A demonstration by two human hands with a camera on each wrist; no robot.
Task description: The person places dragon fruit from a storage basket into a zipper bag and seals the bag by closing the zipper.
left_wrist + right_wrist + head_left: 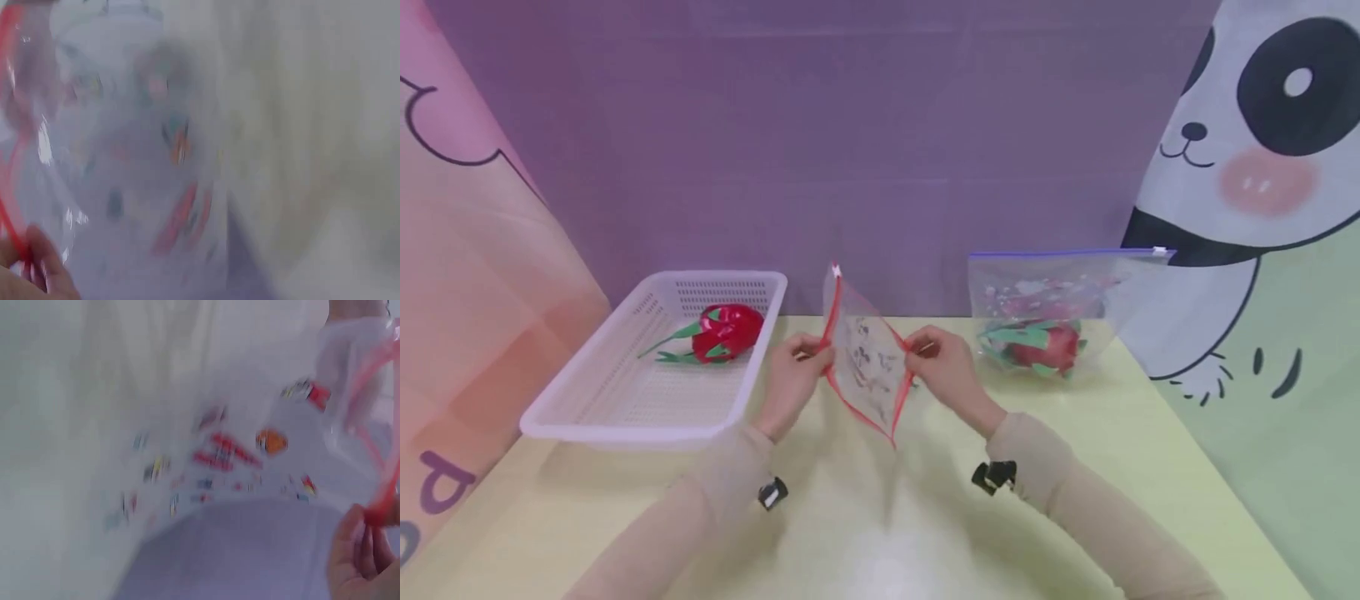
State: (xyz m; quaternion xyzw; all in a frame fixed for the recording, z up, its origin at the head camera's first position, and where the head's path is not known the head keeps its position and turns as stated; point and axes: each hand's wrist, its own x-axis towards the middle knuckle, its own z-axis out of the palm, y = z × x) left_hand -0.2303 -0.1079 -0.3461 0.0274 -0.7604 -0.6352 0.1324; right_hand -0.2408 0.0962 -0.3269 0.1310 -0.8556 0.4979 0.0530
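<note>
Left hand (793,377) pinches one red edge of a clear zip bag (867,358), thumb against fingers; right hand (953,375) pinches the opposite red edge the same way. So the bag is strung between the two hands, mouth pulled apart into a rough diamond: white slider (837,271) at the corner beyond the left hand, the other corner pointing down on the near side, between the hands. Small printed figures on the bag; both wrist views show some in red and orange, blurred, details unreadable. White plastic basket (655,432) sits left of the left hand, a red item with green leaf-like strips (730,332) lying inside toward its right wall. Beyond and right of the right hand stands a second clear bag with a blue-purple zip (1097,312), its slider at the end farther from that hand; another red-and-green item (1052,346) shows through it, low down. Pale yellow table (820,517) under it all, purple backdrop (865,142) beyond the hands, panda print (1195,183) on the right-hand side.
</note>
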